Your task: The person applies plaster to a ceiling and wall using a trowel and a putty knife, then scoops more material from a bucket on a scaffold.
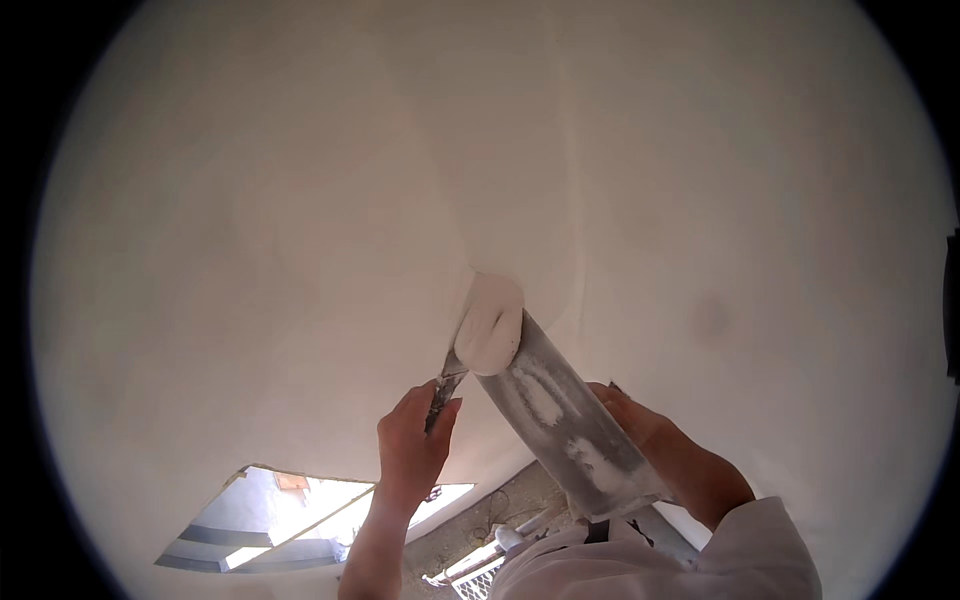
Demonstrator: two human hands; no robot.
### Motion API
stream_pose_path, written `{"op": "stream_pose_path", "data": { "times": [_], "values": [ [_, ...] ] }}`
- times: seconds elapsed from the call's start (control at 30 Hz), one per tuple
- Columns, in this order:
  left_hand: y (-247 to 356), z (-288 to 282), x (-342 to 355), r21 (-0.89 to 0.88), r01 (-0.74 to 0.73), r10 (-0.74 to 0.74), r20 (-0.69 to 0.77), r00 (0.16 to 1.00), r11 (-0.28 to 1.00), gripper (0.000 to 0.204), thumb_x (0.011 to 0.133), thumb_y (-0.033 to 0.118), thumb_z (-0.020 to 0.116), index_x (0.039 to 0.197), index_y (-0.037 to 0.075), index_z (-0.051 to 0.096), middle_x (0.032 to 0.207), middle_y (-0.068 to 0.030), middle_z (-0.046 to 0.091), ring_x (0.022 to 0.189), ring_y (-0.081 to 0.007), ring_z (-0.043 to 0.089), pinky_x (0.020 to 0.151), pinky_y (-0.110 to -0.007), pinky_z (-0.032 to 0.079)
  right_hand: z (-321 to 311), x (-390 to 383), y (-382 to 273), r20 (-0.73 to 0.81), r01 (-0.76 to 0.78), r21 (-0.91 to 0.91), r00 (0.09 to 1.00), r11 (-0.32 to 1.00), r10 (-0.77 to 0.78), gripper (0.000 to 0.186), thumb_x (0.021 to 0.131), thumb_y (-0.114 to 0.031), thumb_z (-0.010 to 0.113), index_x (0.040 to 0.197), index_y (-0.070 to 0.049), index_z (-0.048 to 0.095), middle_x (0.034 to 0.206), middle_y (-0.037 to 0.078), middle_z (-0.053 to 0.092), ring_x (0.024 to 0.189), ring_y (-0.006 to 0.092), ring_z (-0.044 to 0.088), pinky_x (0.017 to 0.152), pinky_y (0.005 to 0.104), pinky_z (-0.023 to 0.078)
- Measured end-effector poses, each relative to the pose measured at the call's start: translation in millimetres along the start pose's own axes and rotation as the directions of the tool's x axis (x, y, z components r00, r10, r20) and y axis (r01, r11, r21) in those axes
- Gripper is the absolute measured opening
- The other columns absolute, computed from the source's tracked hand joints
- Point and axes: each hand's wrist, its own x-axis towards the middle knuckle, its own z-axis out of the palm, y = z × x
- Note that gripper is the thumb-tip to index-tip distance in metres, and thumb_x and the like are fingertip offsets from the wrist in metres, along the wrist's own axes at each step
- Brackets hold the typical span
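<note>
My left hand (412, 448) grips the dark handle of a putty knife (447, 378) whose blade tip reaches into a lump of white plaster (488, 328). The lump sits at the top end of a wide grey metal trowel blade (565, 415) smeared with white. My right hand (640, 425) holds that blade from behind at its right edge, a white sleeve (740, 550) on its forearm. Both tools are raised close to a smooth white plastered wall (400, 180).
A window opening (290, 520) with bright daylight lies at the lower left. Below the hands a grey floor (500, 500) shows with a cable and some white objects (480, 570). The white wall fills the rest of the view.
</note>
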Motion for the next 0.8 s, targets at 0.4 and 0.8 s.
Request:
{"op": "stream_pose_path", "data": {
  "times": [0.4,0.8],
  "values": [
    [-118,-3,35,-0.371,0.276,-0.292,0.013,0.956,0.887,0.007,0.091,0.008,0.065,0.088,0.005,0.06,0.059,0.0025,0.052,0.047,-0.0055,0.042,0.046,-0.025,0.035,37,52,-117,0.084,0.561,-0.481,0.794,0.673,-0.602,0.022,0.076,-0.004,0.061,0.095,-0.001,0.052,0.079,0.009,0.064,0.058,0.0148,0.061,0.045,0.028,0.046],
    [-249,-4,49,-0.113,-0.068,0.065,-0.033,0.997,0.991,0.023,0.076,0.009,0.079,0.091,0.0,0.065,0.112,-0.0108,0.057,0.107,-0.0302,0.048,0.091,-0.038,0.043,114,118,-297,0.089,0.264,-0.964,0.235,-0.025,-0.968,0.016,0.076,-0.003,0.052,0.09,0.003,0.048,0.069,0.016,0.06,0.057,0.0225,0.064,0.052,0.0366,0.052]
  ]
}}
